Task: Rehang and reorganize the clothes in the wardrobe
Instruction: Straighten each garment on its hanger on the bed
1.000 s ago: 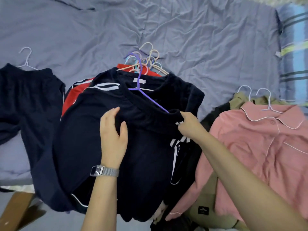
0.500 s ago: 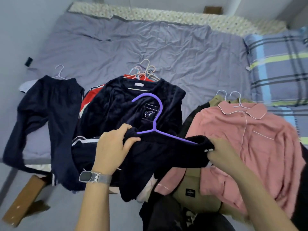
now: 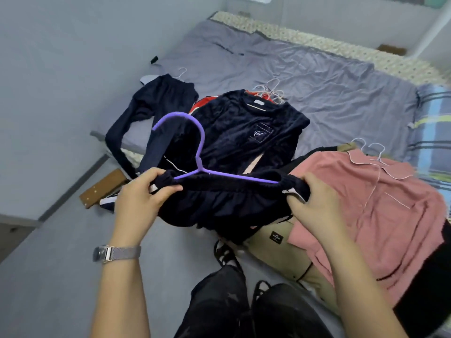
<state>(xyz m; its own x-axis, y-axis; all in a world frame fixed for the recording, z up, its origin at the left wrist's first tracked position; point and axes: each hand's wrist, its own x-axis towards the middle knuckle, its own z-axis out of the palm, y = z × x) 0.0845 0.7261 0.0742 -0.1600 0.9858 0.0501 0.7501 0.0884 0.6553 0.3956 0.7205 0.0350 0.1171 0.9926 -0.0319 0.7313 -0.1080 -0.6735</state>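
Dark navy shorts (image 3: 219, 206) with an elastic waistband hang on a purple hanger (image 3: 195, 152), lifted off the bed in front of me. My left hand (image 3: 144, 193) grips the left end of the waistband. My right hand (image 3: 314, 201) grips the right end, where white stripes show. The hanger's hook points up and to the left. Behind it on the bed lies a navy velvet top (image 3: 249, 132) over a red garment (image 3: 202, 103).
A pink pyjama shirt (image 3: 366, 203) on white hangers lies at the right over a khaki garment (image 3: 273, 242). Navy trousers (image 3: 156, 103) lie at the left on the grey bedsheet (image 3: 317, 81). A plaid pillow (image 3: 434, 132) sits far right. A wooden piece (image 3: 102, 189) lies on the floor.
Both hands have lifted the shorts and purple hanger off the clothes pile and toward me. The view has tilted up and pulled back, showing the wall and floor.
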